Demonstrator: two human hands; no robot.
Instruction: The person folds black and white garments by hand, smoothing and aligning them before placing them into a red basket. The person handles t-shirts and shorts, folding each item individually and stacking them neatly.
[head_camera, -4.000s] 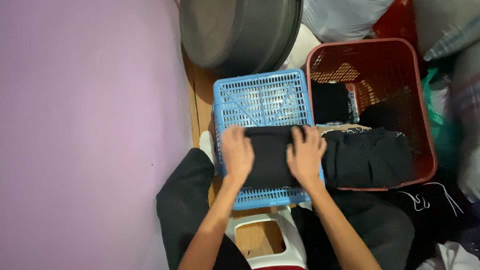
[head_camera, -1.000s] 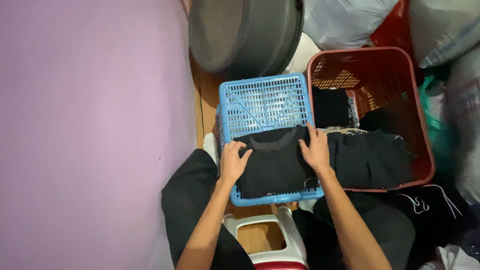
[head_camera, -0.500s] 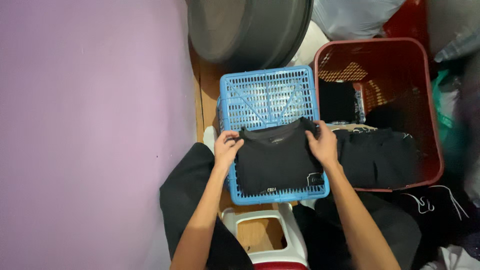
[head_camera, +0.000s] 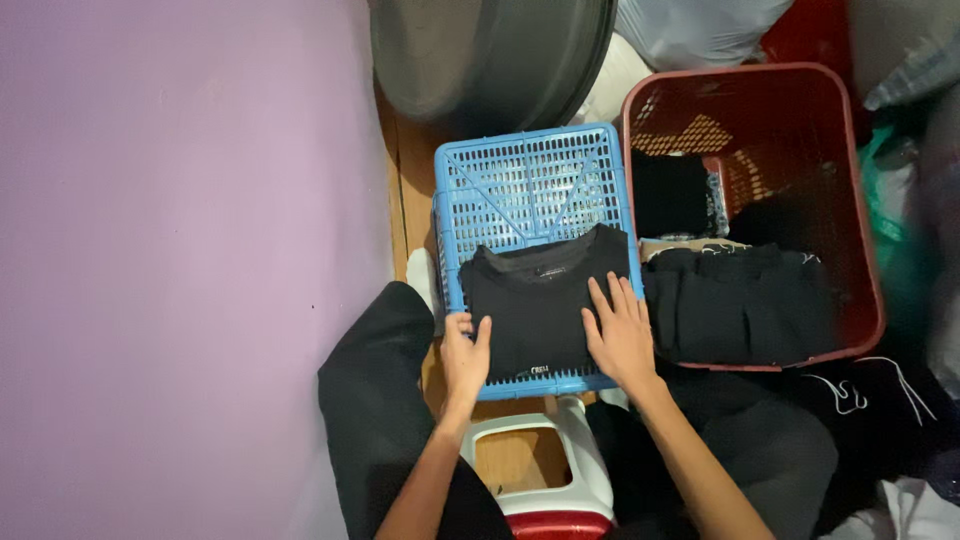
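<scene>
Lying folded on the near half of the upturned blue basket (head_camera: 530, 190), collar toward its far side: a black shirt (head_camera: 545, 300). Pressing flat on that shirt, fingers spread wide and gripping nothing: the left hand (head_camera: 466, 352) at the basket's near-left corner, the right hand (head_camera: 620, 335) at its near-right edge. Sitting just right of the blue basket, touching it: a red basket (head_camera: 850, 200) holding more black clothes (head_camera: 740, 305).

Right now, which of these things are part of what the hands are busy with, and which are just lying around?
In use:
left hand
right hand
black shirt, lying flat on the blue basket

Lying about:
red basket with dark clothes
grey basin
white stool
hanger
</scene>
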